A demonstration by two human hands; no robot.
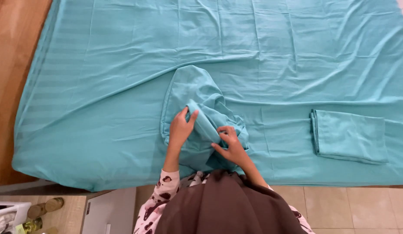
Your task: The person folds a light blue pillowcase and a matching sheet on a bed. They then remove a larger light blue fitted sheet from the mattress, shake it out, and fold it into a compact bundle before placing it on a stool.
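Observation:
A loose teal cloth [193,89], like a pillowcase, lies bunched on the bed near its front edge. My left hand [180,128] pinches a raised fold of it between thumb and fingers. My right hand [229,145] grips the crumpled lower right part of the same cloth. Both hands sit close together, just beyond my brown garment [227,206] and patterned sleeves.
A teal striped sheet [123,65] covers the whole bed. A folded teal cloth [349,136] lies flat at the right. A wooden floor [10,65] runs along the left, tiles [349,210] below. A small cabinet [58,214] with jars stands at the bottom left.

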